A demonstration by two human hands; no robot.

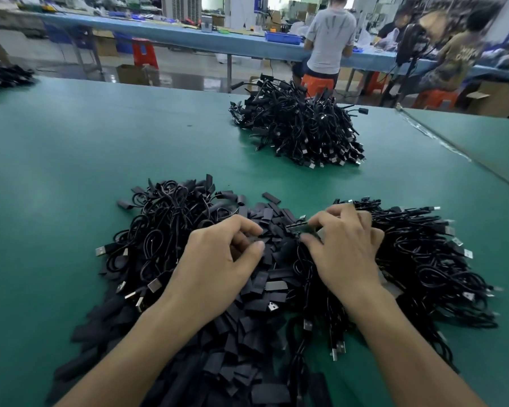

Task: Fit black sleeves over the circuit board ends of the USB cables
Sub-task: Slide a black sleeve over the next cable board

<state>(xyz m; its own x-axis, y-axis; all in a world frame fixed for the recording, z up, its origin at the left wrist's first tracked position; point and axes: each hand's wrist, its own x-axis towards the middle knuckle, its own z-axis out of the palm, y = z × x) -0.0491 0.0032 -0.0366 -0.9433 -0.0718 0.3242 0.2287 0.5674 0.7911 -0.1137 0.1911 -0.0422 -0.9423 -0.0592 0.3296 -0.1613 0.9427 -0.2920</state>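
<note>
Nearest to the person lies a heap of loose sleeves [241,342], which runs up between the two hands. The left hand [221,257] rests over this heap with the fingers curled and the thumb near the forefinger. I cannot tell whether it already has a sleeve between them. The right hand [346,254] pinches the board end [299,226] of one cable between thumb and forefinger, and the end points to the left hand.

The step in hand seems to be to bring one sleeve to this board end. To do it well, I think the left hand should take one sleeve only, hold it by its sides so that the mouth stays open, and meet the board straight, not at an angle. The right hand should grip close behind the board, so the thin cable does not bend.

Right of the hands lie bare cables [429,259], and left is another heap [162,227]. A far heap [300,130] sits well apart on the table [71,171].
</note>
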